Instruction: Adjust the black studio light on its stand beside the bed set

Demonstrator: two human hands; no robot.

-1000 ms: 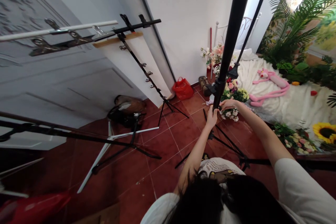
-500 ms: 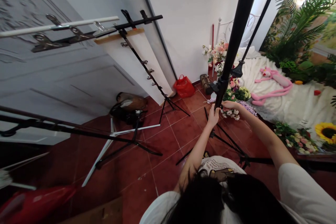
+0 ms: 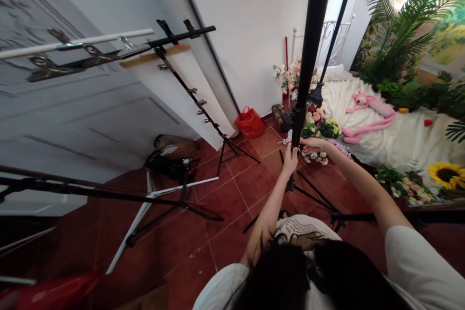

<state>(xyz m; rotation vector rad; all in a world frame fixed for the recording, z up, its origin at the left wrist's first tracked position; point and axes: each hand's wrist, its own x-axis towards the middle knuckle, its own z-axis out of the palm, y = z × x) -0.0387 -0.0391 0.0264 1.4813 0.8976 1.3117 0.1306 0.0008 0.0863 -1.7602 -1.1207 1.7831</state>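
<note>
A thick black upright stand pole [image 3: 314,24] rises in front of me, its tripod legs [image 3: 316,193] spread on the floor. My left hand [image 3: 289,159] is closed around the pole below a black collar [image 3: 298,115]. From the right, my right hand [image 3: 313,145] reaches the same pole at about that height. Its fingertips are pinched together at the pole's side, on what looks like a small knob, mostly hidden by the fingers. A thinner black rod [image 3: 337,24] with a flared end [image 3: 316,94] hangs beside the pole.
On the left, a stand with metal clips [image 3: 95,53] holds a white backdrop roll [image 3: 207,99]. White poles [image 3: 134,225] and black stand legs [image 3: 203,213] cross the tiled floor. A red bag [image 3: 250,123], flowers [image 3: 316,123] and a bed with a pink plush toy [image 3: 378,111] lie beyond.
The view has swung slightly to the right, so the surroundings sit further left. Both hands stay at the pole; my right hand's fingers have shifted and cover the small dark part seen before.
</note>
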